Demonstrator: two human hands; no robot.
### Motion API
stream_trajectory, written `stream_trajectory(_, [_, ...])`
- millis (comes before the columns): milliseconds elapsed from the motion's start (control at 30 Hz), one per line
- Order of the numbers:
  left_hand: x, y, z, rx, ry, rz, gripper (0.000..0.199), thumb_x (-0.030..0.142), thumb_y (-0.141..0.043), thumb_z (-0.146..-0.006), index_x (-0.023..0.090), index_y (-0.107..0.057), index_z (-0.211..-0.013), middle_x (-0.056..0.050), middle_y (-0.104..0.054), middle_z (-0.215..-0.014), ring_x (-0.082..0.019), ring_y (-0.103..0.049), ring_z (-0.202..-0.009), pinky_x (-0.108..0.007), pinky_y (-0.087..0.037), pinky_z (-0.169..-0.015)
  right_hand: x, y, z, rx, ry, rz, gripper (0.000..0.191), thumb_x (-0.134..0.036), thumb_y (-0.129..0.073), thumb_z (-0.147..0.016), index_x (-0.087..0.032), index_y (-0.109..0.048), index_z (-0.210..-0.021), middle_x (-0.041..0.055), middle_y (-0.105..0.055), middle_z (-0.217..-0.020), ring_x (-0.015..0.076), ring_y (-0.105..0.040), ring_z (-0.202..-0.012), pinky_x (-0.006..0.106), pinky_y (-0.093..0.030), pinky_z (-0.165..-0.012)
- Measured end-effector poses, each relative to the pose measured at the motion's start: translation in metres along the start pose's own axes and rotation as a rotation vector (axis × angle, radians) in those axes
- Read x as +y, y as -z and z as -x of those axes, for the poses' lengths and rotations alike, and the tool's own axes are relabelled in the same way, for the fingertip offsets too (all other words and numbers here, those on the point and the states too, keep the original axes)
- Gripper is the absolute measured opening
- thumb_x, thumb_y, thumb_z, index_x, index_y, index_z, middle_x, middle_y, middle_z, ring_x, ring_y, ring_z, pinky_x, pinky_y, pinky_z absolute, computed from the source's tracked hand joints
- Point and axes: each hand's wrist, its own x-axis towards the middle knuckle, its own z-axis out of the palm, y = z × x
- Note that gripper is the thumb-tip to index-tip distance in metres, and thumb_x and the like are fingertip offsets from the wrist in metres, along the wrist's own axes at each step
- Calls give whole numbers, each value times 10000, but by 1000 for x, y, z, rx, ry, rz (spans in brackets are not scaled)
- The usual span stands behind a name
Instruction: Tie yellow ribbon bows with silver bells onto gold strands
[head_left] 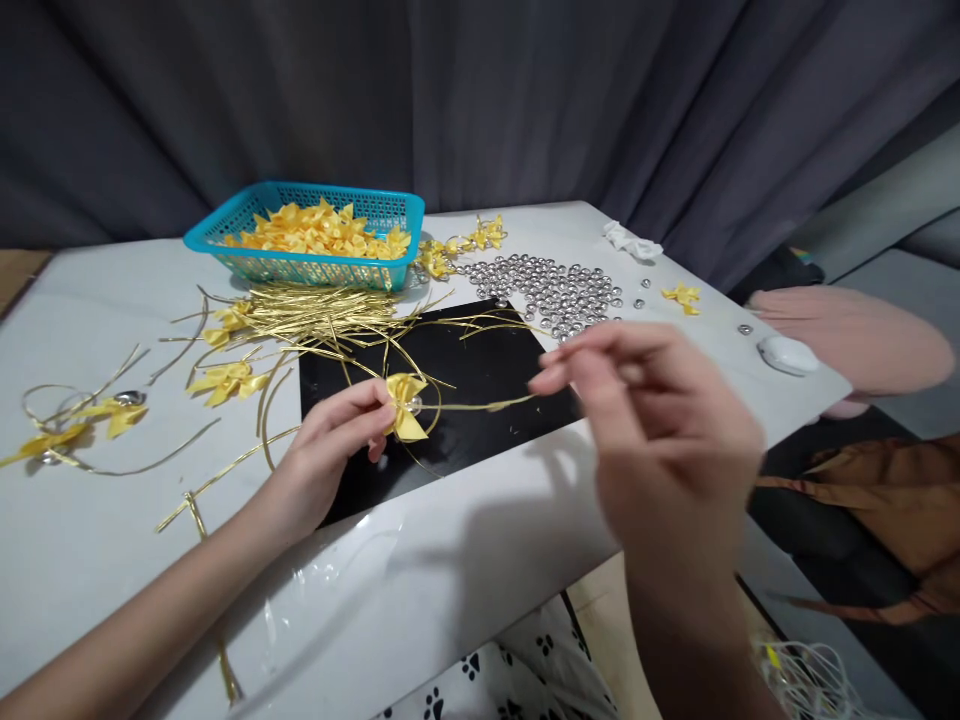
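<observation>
My left hand [337, 435] pinches a yellow ribbon bow [406, 405] with a small shiny bead at its middle, held over a black mat [480, 370]. From the bow a thin gold twist tie [480, 406] runs straight to the right. Its far end reaches my right hand [660, 420], whose thumb and fingertips are pinched together on it; this hand is slightly blurred. Behind the hands lies a bundle of gold twist ties [322, 312]. A heap of silver beads [555, 290] spreads beyond the mat.
A blue basket [225, 240] of yellow bows stands at the back left. More tied bows [225, 380] lie on the white table [450, 600], some with silver beads. A white computer mouse [787, 354] sits at the right edge. Loose cords [810, 680] hang lower right.
</observation>
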Motion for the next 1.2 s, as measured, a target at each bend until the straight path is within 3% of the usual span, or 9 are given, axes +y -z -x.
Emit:
stream_trajectory(67, [-12,5,-6,-42,19,-44,173,338,-625,-758,195,-593,-666,26,-456,-630,-109,-378,-576,-235,-310,-521,13,9,-16,107,13,-201,71,-160,-533,-891,-184,-600,-890,-12,-596,-694,94,-607,-688,240,-503,-705])
stream_trajectory(200, [-24,10,-9,-84,24,-55,176,347,-607,-780,192,-597,-697,20,-471,-662,-111,-381,-585,-239,-309,-526,30,17,-55,-63,-103,-480,48,-208,-482,-915,-223,-504,-875,-69,-476,-624,62,-505,-475,244,-516,-581])
stream_trajectory(333, [-21,8,-8,-78,41,-23,234,368,-623,-746,186,-557,-615,16,-445,-630,-115,-373,-585,-237,-302,-514,23,6,-76,-133,-31,-424,66,-246,-426,-943,-262,-457,-887,-73,-388,-611,57,-440,-473,211,-481,-555])
stream_trajectory(433, [-19,6,-8,-61,70,-3,227,375,-643,-713,185,-564,-618,12,-455,-628,-118,-379,-589,-231,-308,-505,17,-13,-68,-228,-47,-426,87,-210,-401,-944,-259,-473,-942,-58,-428,-649,62,-432,-508,207,-486,-566])
stream_trajectory(600, [-16,6,-9,-4,129,101,229,390,-678,-660,185,-580,-629,11,-472,-624,-114,-377,-578,-220,-334,-496,28,-40,-30,-727,-114,-414,186,-171,-406,-929,-180,-508,-1084,1,-588,-776,77,-560,-661,222,-518,-671])
stream_trajectory(667, [-16,6,-9,-1,148,134,232,390,-688,-648,183,-584,-634,6,-490,-641,-114,-388,-587,-216,-344,-499,37,-46,-17,-791,-141,-377,156,-191,-441,-921,-162,-539,-1038,28,-650,-836,80,-613,-681,221,-527,-678])
stream_trajectory(833, [-18,6,-9,18,137,131,219,372,-679,-667,183,-576,-633,13,-484,-624,-109,-392,-576,-214,-341,-504,45,-47,-7,-652,-36,-261,77,-192,-514,-893,-166,-587,-897,12,-661,-776,74,-642,-613,187,-519,-589])
stream_trajectory(1033, [-25,9,-9,27,96,68,179,308,-615,-757,187,-559,-638,28,-455,-623,-100,-380,-568,-216,-320,-516,41,-11,-57,-131,-76,-415,69,-227,-489,-913,-239,-544,-874,-26,-604,-763,93,-640,-795,250,-527,-824])
stream_trajectory(1200, [-27,10,-10,18,107,9,193,299,-584,-794,192,-548,-637,34,-439,-595,-105,-383,-568,-216,-320,-528,40,-4,-66,-261,-255,-581,43,-319,-482,-917,-280,-467,-921,-70,-415,-646,53,-415,-450,198,-522,-574])
